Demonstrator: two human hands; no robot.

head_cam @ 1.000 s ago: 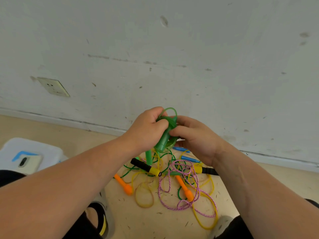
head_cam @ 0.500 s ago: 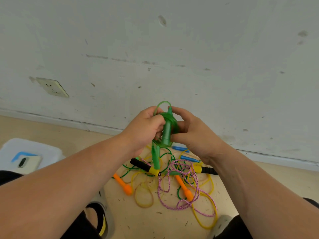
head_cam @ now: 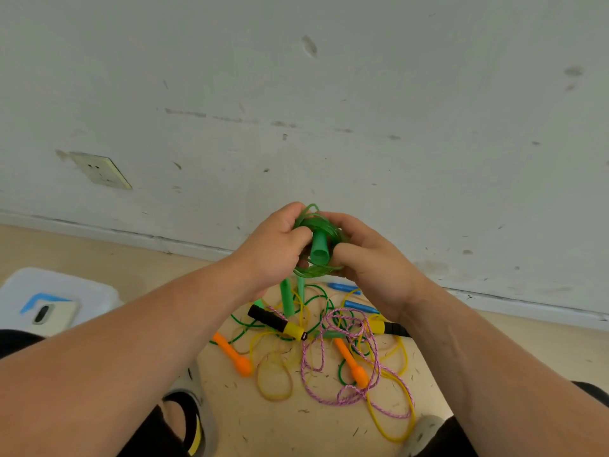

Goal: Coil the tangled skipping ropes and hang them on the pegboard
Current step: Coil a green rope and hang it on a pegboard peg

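Green cord sits wound around its handle (head_cam: 319,250) — coiling this skipping rope (head_cam: 308,224) looks nearly done, so next we secure the loose end and hang it — with our left hand (head_cam: 273,245) and right hand (head_cam: 369,258) both curled, gripping the coil above the tangled pile (head_cam: 333,341) near the wall (head_cam: 329,94).

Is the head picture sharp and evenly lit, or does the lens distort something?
Head view: soft, even light, no glare on the wall; the left hand, right hand and green rope coil are fairly sharp; the wall socket near the left edge looks skewed.
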